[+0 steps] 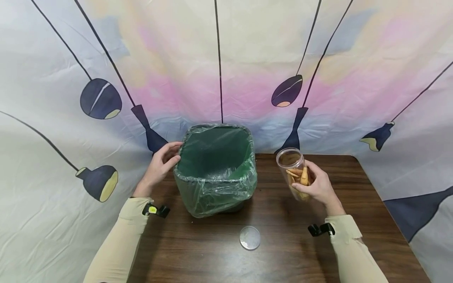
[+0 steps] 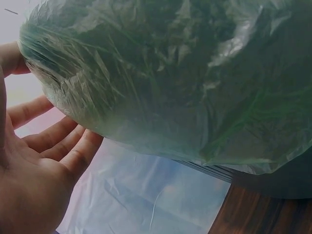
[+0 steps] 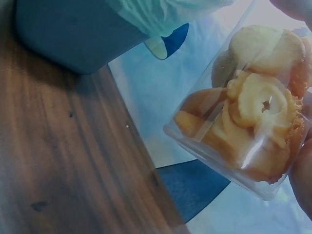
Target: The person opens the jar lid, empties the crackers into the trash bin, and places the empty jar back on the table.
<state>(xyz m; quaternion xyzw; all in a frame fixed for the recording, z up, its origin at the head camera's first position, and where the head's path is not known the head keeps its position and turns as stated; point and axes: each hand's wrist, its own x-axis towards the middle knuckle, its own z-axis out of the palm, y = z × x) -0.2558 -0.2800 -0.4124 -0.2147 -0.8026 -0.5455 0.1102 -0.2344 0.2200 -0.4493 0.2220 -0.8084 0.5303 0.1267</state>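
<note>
I see the table [image 1: 354, 220] carrying it all | bin [image 1: 216, 169], bag-lined, steadied at its rim by my left hand [image 1: 161, 165], fingers relaxed | right hand [image 1: 318, 184] wraps the uncapped cookie jar [image 1: 295, 173], lifted, tipped binward | lid [image 1: 249, 237] set aside in front

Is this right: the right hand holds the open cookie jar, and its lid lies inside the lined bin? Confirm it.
Not quite. The right hand does hold the open cookie jar, but the lid lies on the wooden table in front of the lined bin, not inside it. The head view shows this.
</note>
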